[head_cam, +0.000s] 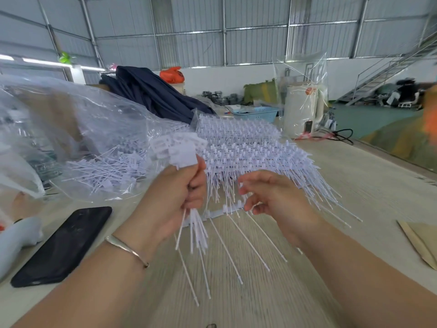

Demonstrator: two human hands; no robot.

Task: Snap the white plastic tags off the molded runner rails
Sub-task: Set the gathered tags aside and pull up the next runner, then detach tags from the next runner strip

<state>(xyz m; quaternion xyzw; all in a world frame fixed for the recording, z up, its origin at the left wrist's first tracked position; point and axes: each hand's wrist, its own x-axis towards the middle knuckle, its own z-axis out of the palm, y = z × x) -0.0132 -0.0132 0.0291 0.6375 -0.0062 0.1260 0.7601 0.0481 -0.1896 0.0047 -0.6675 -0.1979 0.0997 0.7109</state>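
Factory or warehouse hall, shown by corrugated metal walls [255, 27] on steel framing, a metal staircase [387, 69], and a table [354, 185] heaped with molded runner rails [248, 147] and plastic bags [59, 119].

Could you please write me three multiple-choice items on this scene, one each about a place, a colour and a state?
1. Where does the black smartphone lie on the pale wooden table?
A. beside the left forearm
B. under the right hand
C. on the rail stack

2. What colour is the slotted plastic basket behind?
A. red
B. light blue
C. black

3. What is the left hand doing?
A. resting flat
B. gripping a bundle of white plastic tags
C. holding the phone

Answers: 1 A, it lies left of that arm; 2 B, its rim shows light blue; 3 B, fingers wrap the stems.
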